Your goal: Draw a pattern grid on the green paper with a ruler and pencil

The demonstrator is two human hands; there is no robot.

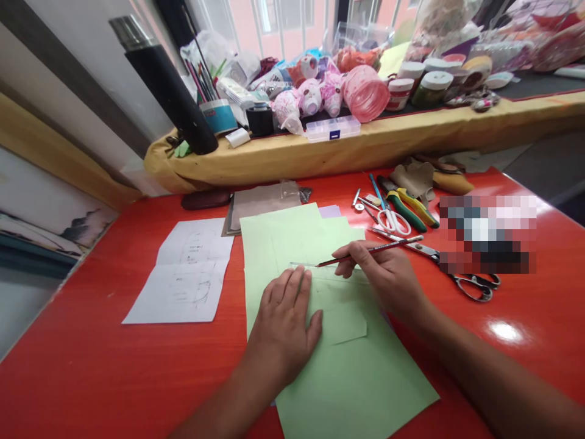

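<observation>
"On the red surface point(91, 378), in the head view, how does the left hand point(286, 323) lie?"

"Palm down on the pale green paper point(356, 384), fingers extended and slightly apart, gripping nothing. Its fingertips reach a thin clear strip point(302, 264) that lies across the paper."

"And the right hand point(386, 274)?"

"It is closed on a dark red pencil point(397, 244), pinched near the middle of its shaft. The pencil slants over the green paper, its point just beside the left fingertips, along the strip. Whether that point touches the paper, one cannot tell."

"What lies about them?"

"Left of the green paper, a creased white sheet point(183, 286) with drawn lines. Beyond the right hand, white-handled scissors point(393, 224), larger scissors point(432, 252) with dark handles, and a tool point(408, 213) with green and yellow handles."

"And behind the surface?"

"A yellow-draped ledge point(274, 158), bearing a black flask point(169, 91) that looks tilted and a pink jar point(365, 94)."
</observation>
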